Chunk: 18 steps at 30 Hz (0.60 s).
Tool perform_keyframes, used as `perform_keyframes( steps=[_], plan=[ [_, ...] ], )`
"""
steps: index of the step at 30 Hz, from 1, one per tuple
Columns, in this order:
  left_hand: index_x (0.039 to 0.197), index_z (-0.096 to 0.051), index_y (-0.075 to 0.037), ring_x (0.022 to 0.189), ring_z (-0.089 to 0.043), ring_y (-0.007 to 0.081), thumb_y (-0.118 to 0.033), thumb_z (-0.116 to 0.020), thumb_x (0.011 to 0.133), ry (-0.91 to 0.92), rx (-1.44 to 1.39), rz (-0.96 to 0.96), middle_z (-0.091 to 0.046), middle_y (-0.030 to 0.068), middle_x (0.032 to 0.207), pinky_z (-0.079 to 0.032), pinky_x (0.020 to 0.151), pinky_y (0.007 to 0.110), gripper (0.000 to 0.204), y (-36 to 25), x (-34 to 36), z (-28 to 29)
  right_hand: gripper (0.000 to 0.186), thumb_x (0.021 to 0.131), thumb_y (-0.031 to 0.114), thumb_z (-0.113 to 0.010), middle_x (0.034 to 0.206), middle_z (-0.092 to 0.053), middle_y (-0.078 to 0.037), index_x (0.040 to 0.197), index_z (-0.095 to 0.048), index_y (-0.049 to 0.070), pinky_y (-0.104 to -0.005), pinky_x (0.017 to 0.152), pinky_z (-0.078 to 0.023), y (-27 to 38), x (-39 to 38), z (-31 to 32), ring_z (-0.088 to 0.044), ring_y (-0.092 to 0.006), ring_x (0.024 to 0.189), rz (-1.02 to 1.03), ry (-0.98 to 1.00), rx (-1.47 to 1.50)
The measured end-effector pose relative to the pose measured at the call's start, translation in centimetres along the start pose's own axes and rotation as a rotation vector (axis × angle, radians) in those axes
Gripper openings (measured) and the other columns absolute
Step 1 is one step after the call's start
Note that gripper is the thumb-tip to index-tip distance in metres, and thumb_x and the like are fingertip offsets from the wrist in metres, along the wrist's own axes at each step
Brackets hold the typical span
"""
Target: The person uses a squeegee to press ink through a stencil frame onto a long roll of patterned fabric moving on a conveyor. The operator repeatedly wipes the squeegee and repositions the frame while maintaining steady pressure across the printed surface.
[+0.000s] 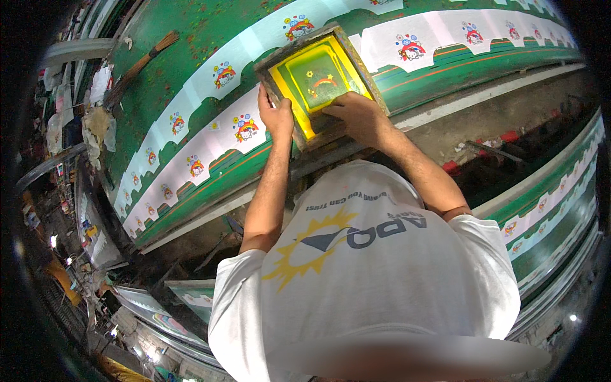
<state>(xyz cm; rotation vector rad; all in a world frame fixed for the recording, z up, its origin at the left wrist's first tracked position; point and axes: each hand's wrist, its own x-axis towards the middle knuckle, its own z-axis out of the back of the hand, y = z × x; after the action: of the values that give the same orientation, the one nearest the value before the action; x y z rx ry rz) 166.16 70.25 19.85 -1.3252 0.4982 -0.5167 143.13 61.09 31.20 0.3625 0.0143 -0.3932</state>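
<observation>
A wooden screen-printing frame [364, 73] with a yellow-bordered, greenish mesh [305, 69] lies tilted over white fabric strips on the long green table. A small rainbow and flower design shows in the mesh. My left hand [278, 120] grips the frame's left side, its thumb up along the wood. At the near right corner, my right hand [364, 120] is closed over the lower part of the mesh; what its fingers hold is hidden beneath them. Scalloped fabric strips [382, 35] with printed rainbow cartoon motifs run out to both sides of the frame.
A brush [137, 69] with a long bundle of bristles lies on the green table [184, 25] at the far left. Rags and plastic [98, 127] hang by its left end. Behind me stands another green table [534, 248] with printed strips.
</observation>
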Motion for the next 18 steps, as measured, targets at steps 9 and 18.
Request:
perform_keyframes(
  steps=[9,18],
  plan=[
    [0.162,-0.045,0.006,0.147,-0.055,0.0338,-0.002,-0.069,0.084,-0.009,0.075,-0.057,-0.054,0.0229,0.161,-0.04,0.126,0.041,0.082,0.7,0.1,0.0,0.063,0.081,0.001,-0.073,0.128,-0.072,-0.011,0.141,-0.072,0.018,-0.0435,0.107,-0.056,-0.5,2.6,-0.8,-0.066,-0.0342,0.123,-0.022,-0.283,0.19],
    [0.158,-0.047,0.01,0.146,-0.054,0.0417,0.002,-0.066,0.084,0.005,0.034,-0.269,-0.056,0.0279,0.156,-0.04,0.126,0.046,0.076,0.6,0.1,0.0,0.041,0.091,0.013,-0.078,0.125,-0.077,-0.013,0.132,-0.078,0.018,-0.0509,0.104,-0.058,-4.3,12.4,2.4,-0.071,-0.0373,0.121,-0.138,-0.008,0.022]
  ],
)
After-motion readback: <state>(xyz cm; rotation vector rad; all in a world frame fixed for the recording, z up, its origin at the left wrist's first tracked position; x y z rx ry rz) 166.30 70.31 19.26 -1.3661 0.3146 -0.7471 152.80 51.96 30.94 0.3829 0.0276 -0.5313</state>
